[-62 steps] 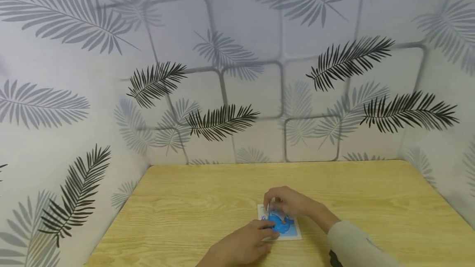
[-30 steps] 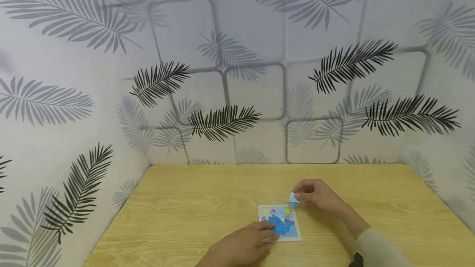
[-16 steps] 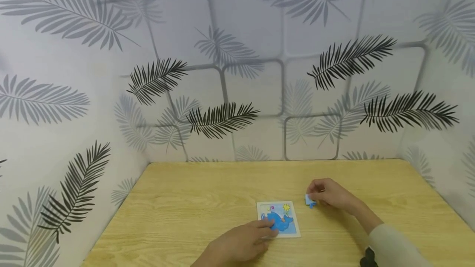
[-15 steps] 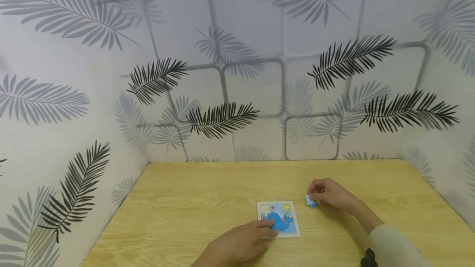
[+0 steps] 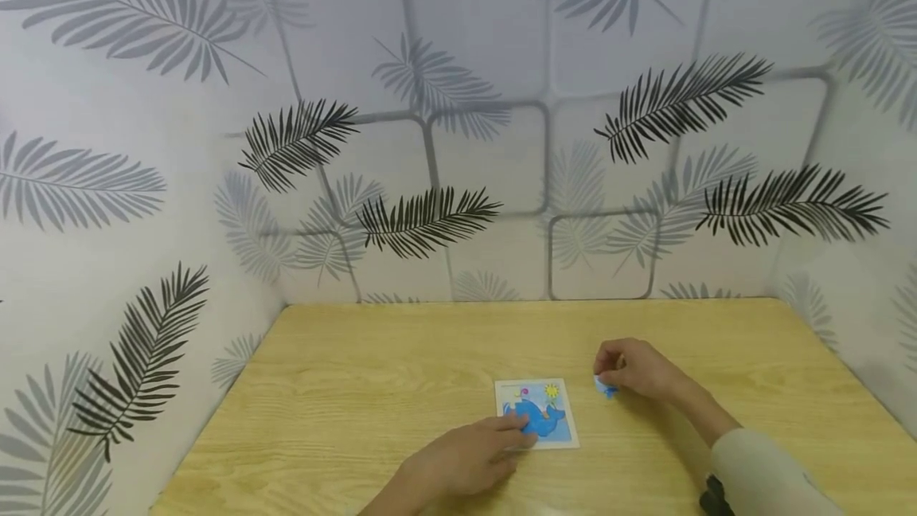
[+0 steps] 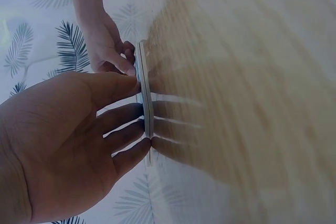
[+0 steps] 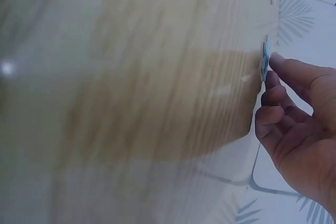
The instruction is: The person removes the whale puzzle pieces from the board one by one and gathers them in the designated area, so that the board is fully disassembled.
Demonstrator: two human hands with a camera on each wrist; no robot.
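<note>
Piece (image 5: 604, 385) moved off puzzle (image 5: 539, 414) since earlier frame, now near its right side, at table (image 5: 387, 373). Your right hand (image 5: 641, 369): pinching piece. Your left hand (image 5: 469, 454): on puzzle, fingers spread.

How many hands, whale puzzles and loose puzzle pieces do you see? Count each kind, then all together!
Hands: 2 (left hand, right hand)
Whale puzzle: 1
Loose puzzle piece: 1
Total: 4
</note>
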